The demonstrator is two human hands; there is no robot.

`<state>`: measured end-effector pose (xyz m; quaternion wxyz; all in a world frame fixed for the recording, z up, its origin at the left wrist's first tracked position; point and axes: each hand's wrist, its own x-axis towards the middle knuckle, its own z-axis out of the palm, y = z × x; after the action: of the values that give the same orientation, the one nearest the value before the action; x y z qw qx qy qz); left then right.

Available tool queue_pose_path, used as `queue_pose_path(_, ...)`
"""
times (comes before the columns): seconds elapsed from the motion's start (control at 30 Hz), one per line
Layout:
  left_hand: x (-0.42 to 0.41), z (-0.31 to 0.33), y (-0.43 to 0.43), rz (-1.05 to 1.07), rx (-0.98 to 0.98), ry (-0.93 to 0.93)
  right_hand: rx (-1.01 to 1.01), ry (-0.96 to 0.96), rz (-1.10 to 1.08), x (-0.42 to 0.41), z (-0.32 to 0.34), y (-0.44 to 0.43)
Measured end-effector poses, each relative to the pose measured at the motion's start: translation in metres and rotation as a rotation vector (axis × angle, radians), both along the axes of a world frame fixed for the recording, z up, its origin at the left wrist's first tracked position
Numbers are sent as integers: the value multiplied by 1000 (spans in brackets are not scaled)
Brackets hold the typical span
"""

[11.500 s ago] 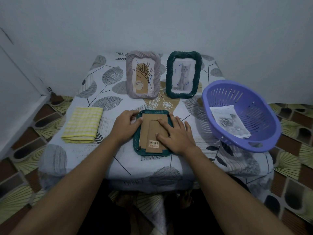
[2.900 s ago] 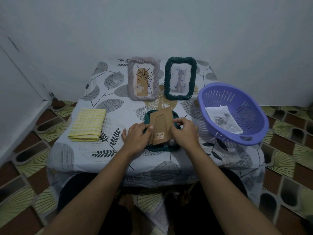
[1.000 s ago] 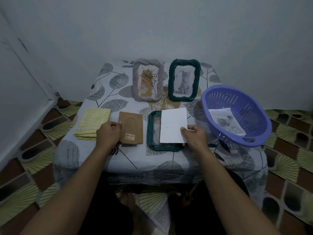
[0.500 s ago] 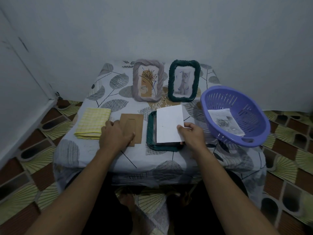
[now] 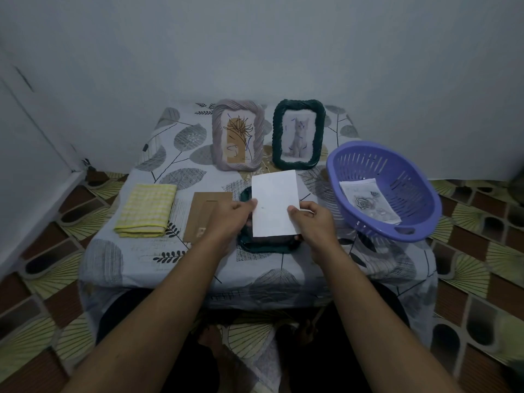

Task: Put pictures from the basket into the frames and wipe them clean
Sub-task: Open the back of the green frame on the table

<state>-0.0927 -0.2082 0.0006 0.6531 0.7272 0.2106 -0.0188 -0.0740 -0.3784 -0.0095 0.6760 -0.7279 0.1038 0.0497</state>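
Head view: two bare forearms reach forward from the bottom edge over the near middle of the surface.
Left hand: pinches the left edge of the white sheet between thumb and fingertips.
Right hand: pinches the sheet's lower right edge, thumb on the face turned to the camera.
White sheet: held up between the two hands, lifted off the surface and tilted, its blank side showing.
Lying frame: dark green, flat on the surface right under the hands and the sheet; only its near edge and part of its left edge show.
Backing board: brown, flat, just left of the left hand, partly hidden by that wrist.
Cloth: yellow checked, folded, further left, beyond the board.
Basket: purple, slotted, to the right of the right hand, with a printed picture lying inside.
Grey frame: upright beyond the left hand, with a plant drawing in it.
Green frame: upright beyond the sheet, beside the grey one but apart from it, with a cat picture in it.
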Motion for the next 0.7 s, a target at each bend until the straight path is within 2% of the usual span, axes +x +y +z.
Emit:
queue_pose_path(0.1, 3, -8, -1, 25, -65, 9, -82, -11, 9, 0, -2, -1)
queue_pose_path(0.2, 6, -9, -1, 74, -93, 0, -454, -180, -4, 0, 3, -7)
queue_pose_path(0.33, 14, -10, -2, 98, -82, -8, -738, -501, -93, -6, 25, -17)
queue_pose_path(0.4, 19, -10, -6, 90, -55, -26, -944, -578, -142, -2, 33, -28)
queue_pose_path(0.47, 26, -9, -13, 71, -4, -34, -1142, -454, -79, 6, 41, -43)
queue_pose_path(0.53, 33, -6, -22, 37, 43, -37, -1220, -248, 36, 15, 44, -62)
queue_pose_path(0.6, 41, -5, -35, -3, 79, -34, -1154, -134, 121, 19, 44, -77)
queue_pose_path(0.7, 54, -8, -58, -35, 92, -16, -1074, -122, 160, 23, 43, -90)
